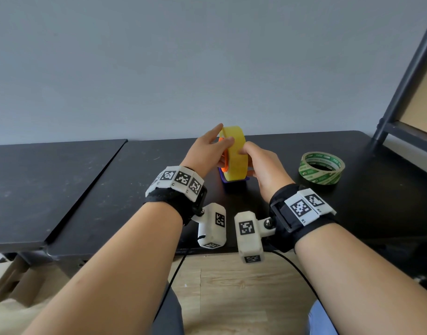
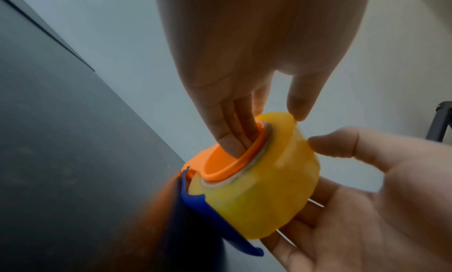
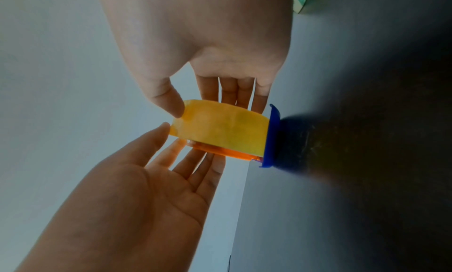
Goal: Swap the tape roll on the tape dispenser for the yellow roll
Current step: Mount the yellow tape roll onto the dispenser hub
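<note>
The yellow roll [image 1: 234, 153] stands on edge on the tape dispenser, which has a blue base [image 1: 234, 181] and an orange hub [image 2: 227, 160]. The roll sits around the hub above the blue base [image 3: 272, 137]. My left hand [image 1: 223, 141] is at the roll's left side, with straight fingers [image 2: 229, 141] reaching into the hub and its thumb touching the roll's rim. My right hand [image 1: 250, 153] holds the roll from the right: the thumb [image 3: 168, 102] lies on the outer band and the fingers are behind the far face.
A green-and-white tape roll [image 1: 321, 168] lies flat on the black table [image 1: 135, 177] to the right of my hands. A second black tabletop [image 1: 38, 184] adjoins on the left. A dark shelf frame [image 1: 411, 68] rises at the far right. A grey wall is behind.
</note>
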Motion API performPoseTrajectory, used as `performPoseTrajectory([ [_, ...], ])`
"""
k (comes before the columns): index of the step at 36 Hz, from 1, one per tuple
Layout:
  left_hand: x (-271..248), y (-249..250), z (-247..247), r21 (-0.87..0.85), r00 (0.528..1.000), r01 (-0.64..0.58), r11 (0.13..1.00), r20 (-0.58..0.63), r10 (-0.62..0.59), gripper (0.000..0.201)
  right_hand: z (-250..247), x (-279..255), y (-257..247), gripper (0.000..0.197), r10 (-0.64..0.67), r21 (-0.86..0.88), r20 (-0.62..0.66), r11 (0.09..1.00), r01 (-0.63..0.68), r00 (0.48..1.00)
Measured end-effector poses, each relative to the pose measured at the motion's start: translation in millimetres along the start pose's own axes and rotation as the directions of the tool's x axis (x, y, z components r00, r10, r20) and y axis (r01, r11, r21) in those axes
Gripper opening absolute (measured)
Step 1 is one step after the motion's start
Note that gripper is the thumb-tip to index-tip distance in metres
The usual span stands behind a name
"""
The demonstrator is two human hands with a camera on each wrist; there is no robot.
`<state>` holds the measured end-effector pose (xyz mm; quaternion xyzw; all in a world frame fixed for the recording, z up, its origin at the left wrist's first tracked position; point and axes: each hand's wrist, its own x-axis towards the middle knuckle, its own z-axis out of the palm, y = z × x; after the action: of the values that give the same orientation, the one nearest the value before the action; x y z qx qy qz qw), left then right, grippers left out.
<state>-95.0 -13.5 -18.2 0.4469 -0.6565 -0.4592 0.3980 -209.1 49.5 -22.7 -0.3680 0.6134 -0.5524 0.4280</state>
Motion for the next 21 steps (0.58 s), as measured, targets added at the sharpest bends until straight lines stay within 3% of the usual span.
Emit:
performPoseTrajectory([
  [5,-0.3,-0.7,0.9,-0.003,0.999,-0.031,1.0,-0.026,0.031,0.061,-0.4,1.3,0.2,0.04,-0.001,0.014,-0.015,1.0,0.001,1.0],
  [14,2.1,1.3,0.3,-0.006,0.999,-0.038,0.999,-0.039,0.038,0.056,-2.5,9.2,4.7,0.008,-0.029,0.028,0.004,0.999,0.029,1.0],
  [18,1.9,1.4,1.0,0.013,0.998,-0.051,0.999,-0.046,0.052,0.053,-4.4,9.8,6.5,0.024,-0.055,0.029,0.016,0.998,0.055,0.998],
  [21,0.7,0.2,-0.3,0.014,0.997,-0.07,0.997,-0.036,0.071,0.05,-6.4,6.7,6.1,0.012,-0.087,0.005,0.045,0.996,0.086,0.995],
])
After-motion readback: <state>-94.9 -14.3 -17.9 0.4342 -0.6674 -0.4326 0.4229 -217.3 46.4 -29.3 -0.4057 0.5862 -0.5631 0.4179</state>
